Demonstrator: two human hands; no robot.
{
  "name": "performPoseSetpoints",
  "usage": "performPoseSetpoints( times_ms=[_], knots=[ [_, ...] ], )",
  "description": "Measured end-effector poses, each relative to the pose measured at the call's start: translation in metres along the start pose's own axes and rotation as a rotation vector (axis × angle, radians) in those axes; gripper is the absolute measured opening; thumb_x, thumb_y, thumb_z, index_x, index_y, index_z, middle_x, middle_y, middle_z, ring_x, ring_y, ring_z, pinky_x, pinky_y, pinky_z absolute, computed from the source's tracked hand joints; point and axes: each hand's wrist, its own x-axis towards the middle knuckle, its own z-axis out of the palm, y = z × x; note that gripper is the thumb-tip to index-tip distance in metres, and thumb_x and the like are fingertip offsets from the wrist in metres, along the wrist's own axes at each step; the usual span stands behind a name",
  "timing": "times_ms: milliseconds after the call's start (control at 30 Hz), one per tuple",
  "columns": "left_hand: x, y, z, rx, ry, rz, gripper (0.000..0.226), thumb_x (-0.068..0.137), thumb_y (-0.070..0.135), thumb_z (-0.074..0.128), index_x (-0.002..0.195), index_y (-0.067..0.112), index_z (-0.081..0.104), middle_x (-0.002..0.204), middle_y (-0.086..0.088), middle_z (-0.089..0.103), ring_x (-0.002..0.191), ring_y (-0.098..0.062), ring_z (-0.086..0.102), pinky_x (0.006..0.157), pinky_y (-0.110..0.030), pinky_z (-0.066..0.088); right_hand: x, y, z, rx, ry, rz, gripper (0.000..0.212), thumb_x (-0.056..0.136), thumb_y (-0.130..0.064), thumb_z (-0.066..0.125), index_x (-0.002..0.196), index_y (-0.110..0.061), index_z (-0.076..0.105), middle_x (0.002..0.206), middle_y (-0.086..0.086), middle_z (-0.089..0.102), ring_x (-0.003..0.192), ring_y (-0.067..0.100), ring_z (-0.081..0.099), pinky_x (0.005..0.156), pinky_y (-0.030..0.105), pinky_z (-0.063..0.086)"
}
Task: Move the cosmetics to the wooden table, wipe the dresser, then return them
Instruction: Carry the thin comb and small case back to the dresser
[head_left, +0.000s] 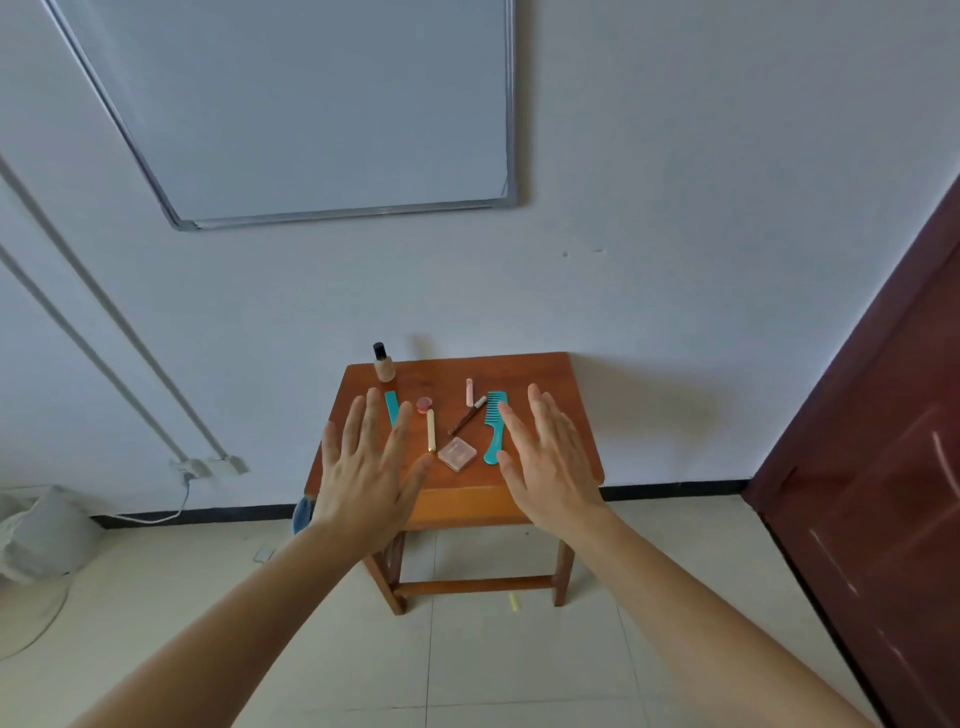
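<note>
Left hand (363, 467) and right hand (550, 467), both bare. Left forearm (234, 623) and right forearm (701, 613), likewise uncovered from wrist to the lower edge of view. Fingers slender.

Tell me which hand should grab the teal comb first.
Right. The right hand hovers open directly beside the teal comb, its fingers along the comb's edge. The left hand is open too, but lies across the wooden table, past the compact.

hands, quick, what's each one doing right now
Left hand: open, fingers spread, holding nothing.
Right hand: open, fingers straight, holding nothing.
</note>
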Motion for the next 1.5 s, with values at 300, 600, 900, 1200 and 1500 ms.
performPoseSetpoints(
  times_ms=[300, 600, 900, 1200, 1500],
  knots=[
    [0.109, -0.049, 0.059, -0.066, -0.075, -0.100, 0.076, 0.084, 0.071, -0.014, 0.151, 0.034, -0.016, 0.159, -0.001, -0.024, 0.145, -0.024, -0.024, 0.117, -0.051, -0.009, 0.123, 0.002, 0.067, -0.002, -0.091, -0.029, 0.065, 0.100, -0.052, 0.029, 0.154, -0.034, -0.004, 0.164, 0.005, -0.010, 0.151, 0.026, -0.008, 0.118, 0.038, -0.001],
    [0.214, -0.116, 0.175, -0.081, -0.391, 0.016, 0.075, 0.088, 0.069, 0.005, 0.153, 0.032, -0.004, 0.161, -0.004, -0.015, 0.147, -0.030, -0.016, 0.117, -0.056, 0.002, 0.180, 0.011, 0.171, -0.118, -0.384, 0.159, 0.071, 0.099, -0.048, 0.044, 0.154, -0.030, 0.002, 0.164, 0.010, -0.006, 0.151, 0.030, -0.003, 0.115, 0.042, 0.001],
    [0.291, -0.148, 0.245, -0.181, -0.633, 0.080, 0.074, 0.094, 0.064, 0.029, 0.153, 0.027, 0.003, 0.162, -0.007, -0.002, 0.148, -0.033, 0.004, 0.115, -0.055, 0.019, 0.197, -0.008, 0.224, -0.024, -0.544, 0.390, 0.068, 0.098, -0.048, 0.047, 0.153, -0.030, 0.012, 0.163, 0.006, 0.005, 0.151, 0.028, 0.007, 0.118, 0.043, 0.017],
    [0.296, -0.133, 0.296, -0.074, -0.621, 0.023, 0.065, 0.099, 0.046, 0.030, 0.152, 0.022, 0.002, 0.161, -0.012, -0.003, 0.144, -0.036, 0.011, 0.114, -0.051, 0.023, 0.185, -0.016, 0.248, 0.023, -0.614, 0.329, 0.060, 0.093, -0.032, 0.055, 0.147, -0.022, 0.031, 0.151, 0.011, 0.036, 0.140, 0.029, 0.031, 0.110, 0.044, 0.038],
    [0.276, -0.158, 0.297, -0.138, -0.625, 0.142, 0.081, 0.087, 0.021, 0.069, 0.151, 0.029, 0.020, 0.160, -0.006, 0.007, 0.143, -0.029, 0.017, 0.109, -0.043, 0.037, 0.189, -0.021, 0.256, -0.035, -0.580, 0.281, 0.062, 0.089, -0.034, 0.058, 0.143, -0.011, 0.039, 0.143, 0.009, 0.045, 0.131, 0.026, 0.042, 0.102, 0.036, 0.044]
  ],
)
